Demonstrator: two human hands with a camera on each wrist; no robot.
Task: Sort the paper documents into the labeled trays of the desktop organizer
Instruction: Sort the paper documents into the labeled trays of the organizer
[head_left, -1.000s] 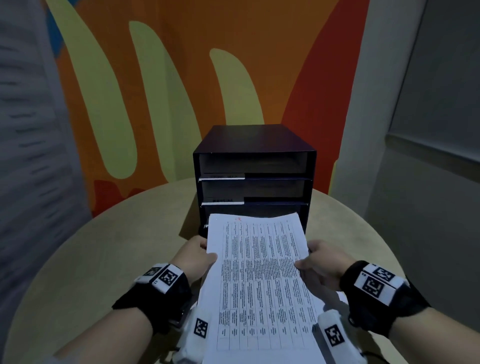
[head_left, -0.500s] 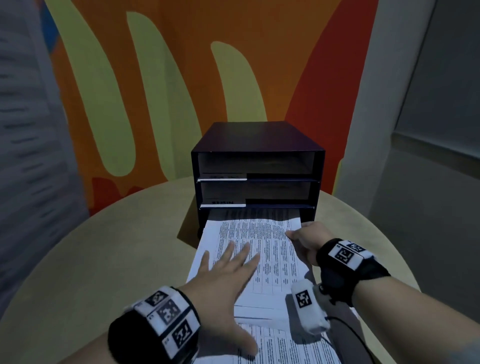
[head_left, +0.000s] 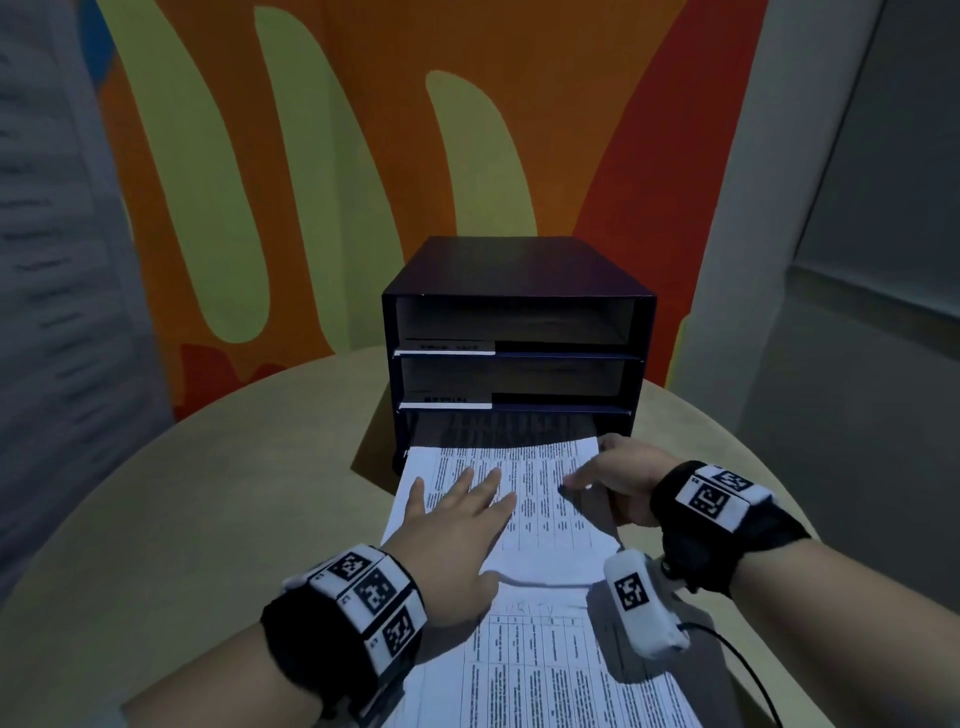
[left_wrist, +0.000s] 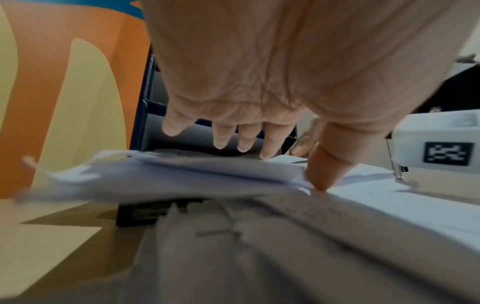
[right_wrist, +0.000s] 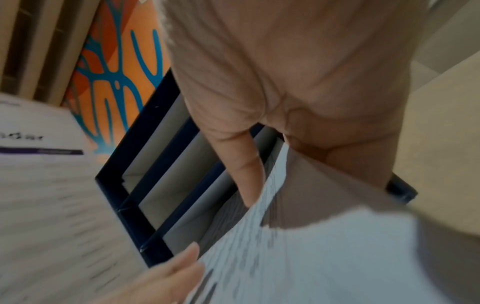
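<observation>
Step in hand: the person is feeding a printed document (head_left: 511, 499) into the bottom tray (head_left: 511, 423) of the dark desktop organizer (head_left: 517, 270), judging by the sheet's far edge lying inside that opening.
Key relation: the document's long axis is pointing straight into the tray, away from the person; the organizer is sitting just beyond both hands, so the push is running forward.
Left hand (head_left: 457, 525): lying flat on the sheet with fingers spread and straight, pressing it down, gripping nothing.
Right hand (head_left: 615, 480): resting at the sheet's right edge near the tray mouth, the nearer of the two to the opening; whether it is pinching the edge cannot be told.
Containers: the top tray (head_left: 514, 325) and the middle tray (head_left: 511, 382) are looking unfilled, each carrying a white label strip too blurred to read.
Still waiting: more printed papers (head_left: 545, 670) are lying on the worktop (head_left: 182, 519) under the wrists.
</observation>
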